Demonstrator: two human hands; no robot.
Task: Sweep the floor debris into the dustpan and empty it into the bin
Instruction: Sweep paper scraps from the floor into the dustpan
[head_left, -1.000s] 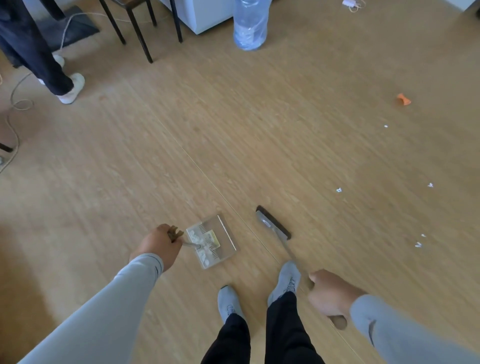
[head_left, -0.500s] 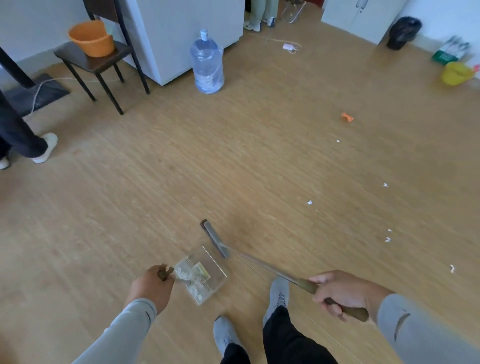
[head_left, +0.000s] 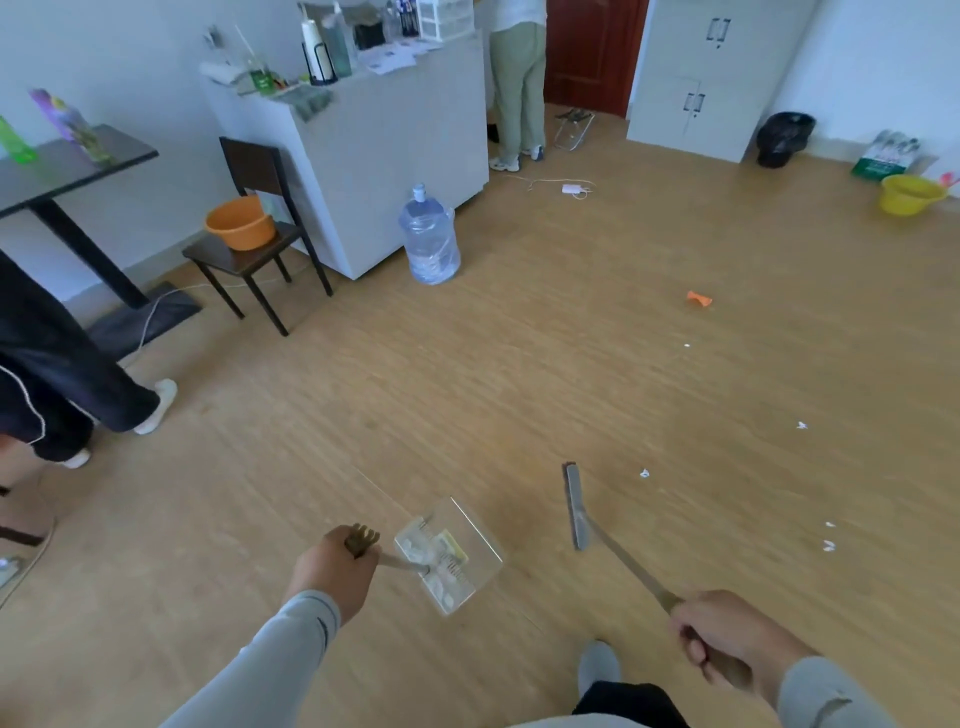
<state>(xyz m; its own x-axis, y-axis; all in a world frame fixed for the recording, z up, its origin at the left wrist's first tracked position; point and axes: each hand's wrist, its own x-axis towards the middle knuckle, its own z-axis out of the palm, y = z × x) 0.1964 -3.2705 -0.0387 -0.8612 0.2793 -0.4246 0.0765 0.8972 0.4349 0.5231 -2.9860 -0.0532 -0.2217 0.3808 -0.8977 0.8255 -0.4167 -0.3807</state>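
At the bottom right of the frame our right hand (head_left: 727, 642) curls tight around the brown grip of the broom (head_left: 618, 553). Its thin handle runs up and to the left from that fist, and the narrow dark broom head (head_left: 576, 506) lies almost upright in the picture, crosswise to the handle.

Lower centre, our left hand (head_left: 335, 569) grips the brown handle of the clear dustpan (head_left: 452, 553). The pan stretches to the right of the hand with its open lip toward the upper right, and pale scraps lie inside it. The broom head is to the right of the pan, apart from it.

White paper bits (head_left: 644, 473) dot the wooden floor (head_left: 467, 395) right of the broom, and an orange scrap (head_left: 698, 299) lies farther up.

Beyond, at centre, a water jug (head_left: 428, 236) stands beside a white counter (head_left: 363, 150).

In the upper right a black bin (head_left: 782, 139) stands by the wall next to a grey cabinet (head_left: 696, 78), with a yellow basin (head_left: 911, 194) further right.
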